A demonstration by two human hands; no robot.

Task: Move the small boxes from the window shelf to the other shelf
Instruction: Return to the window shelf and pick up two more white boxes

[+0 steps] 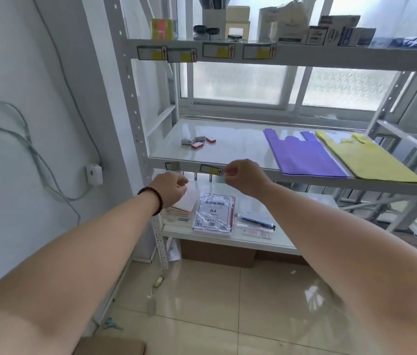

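Observation:
Several small red-and-white boxes (197, 142) lie in a loose cluster on the left part of the white middle shelf (227, 152) by the window. My left hand (172, 188), with a dark bead bracelet at the wrist, hovers just below and in front of the shelf's front edge, fingers curled loosely and holding nothing. My right hand (243, 176) is at the shelf's front edge, right of the left hand, fingers bent with thumb and forefinger close together and nothing between them. Both hands are short of the boxes.
A purple bag (302, 155) and a yellow bag (361, 157) lie flat on the shelf's right side. The top shelf (304, 53) carries boxes and jars. The lower shelf holds an A4 paper pack (213, 213), envelopes and pens. A cable hangs on the left wall.

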